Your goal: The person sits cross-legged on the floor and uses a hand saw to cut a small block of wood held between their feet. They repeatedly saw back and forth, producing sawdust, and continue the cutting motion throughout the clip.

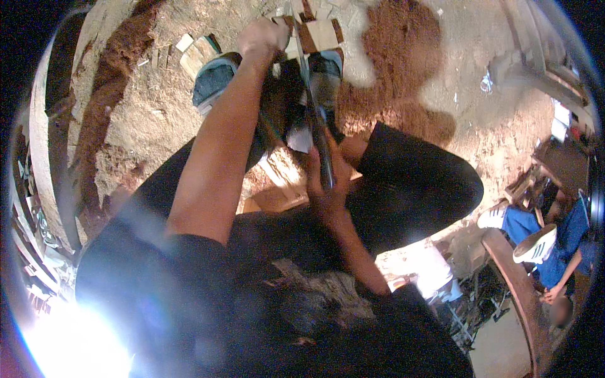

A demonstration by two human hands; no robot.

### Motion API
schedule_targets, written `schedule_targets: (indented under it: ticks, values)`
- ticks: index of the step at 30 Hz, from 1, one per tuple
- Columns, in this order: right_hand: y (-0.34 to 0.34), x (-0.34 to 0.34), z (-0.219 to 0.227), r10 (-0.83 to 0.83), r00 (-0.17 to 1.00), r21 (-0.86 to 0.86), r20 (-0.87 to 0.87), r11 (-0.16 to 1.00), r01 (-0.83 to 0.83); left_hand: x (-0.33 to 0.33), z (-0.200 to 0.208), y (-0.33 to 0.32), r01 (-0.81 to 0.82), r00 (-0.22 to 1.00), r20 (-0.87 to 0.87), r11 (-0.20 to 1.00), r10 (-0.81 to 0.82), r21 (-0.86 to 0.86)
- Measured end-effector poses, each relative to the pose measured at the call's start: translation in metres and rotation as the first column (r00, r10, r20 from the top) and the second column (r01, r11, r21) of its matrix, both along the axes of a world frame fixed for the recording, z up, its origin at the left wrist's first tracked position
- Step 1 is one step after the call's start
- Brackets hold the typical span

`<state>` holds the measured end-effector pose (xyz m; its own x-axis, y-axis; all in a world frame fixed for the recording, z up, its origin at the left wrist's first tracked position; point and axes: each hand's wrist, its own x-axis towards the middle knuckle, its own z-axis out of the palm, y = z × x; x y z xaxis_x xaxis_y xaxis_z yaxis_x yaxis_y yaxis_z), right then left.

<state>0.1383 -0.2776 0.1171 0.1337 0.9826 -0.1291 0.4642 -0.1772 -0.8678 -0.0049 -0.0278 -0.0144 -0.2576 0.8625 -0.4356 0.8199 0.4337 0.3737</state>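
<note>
My right hand [329, 179] is wrapped round the dark handle of a long narrow tool, close to my lap. The tool's thin blade [303, 66] runs forward between my feet and crosses a piece of wood [319, 36] on the ground. Whether its edge has teeth cannot be made out. Beyond my left shoe [215, 79], my left hand [263, 39] is closed at the wood's left end, just left of the blade. Its fingertips are partly hidden. My right shoe [328, 66] stands close to the near side of the wood.
Reddish-brown sawdust [403, 57] covers part of the ground. A small pale block [184, 43] and wood scraps lie beyond my left shoe. At the right, a person [554, 236] in blue sits near a long curved board [513, 290]. More scraps lie along the left edge.
</note>
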Motion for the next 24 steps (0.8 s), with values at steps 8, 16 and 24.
schedule_targets:
  ticks: [8, 16, 24]
  values:
    - [0.022, -0.003, -0.020, -0.045, 0.996, 0.141, 0.082, 0.990, 0.033, 0.003, 0.021, -0.003, 0.029, 0.998, -0.058, 0.998, -0.032, -0.048]
    - [0.051, -0.008, -0.010, -0.249, 0.929, -0.275, -0.275, 0.946, 0.172, 0.003, 0.016, -0.004, -0.055, 0.998, -0.020, 0.998, 0.054, -0.016]
    - [0.041, 0.009, -0.034, -0.354, 0.894, -0.096, -0.274, 0.935, 0.341, -0.012, 0.002, -0.005, 0.088, 0.996, -0.051, 0.951, -0.077, 0.295]
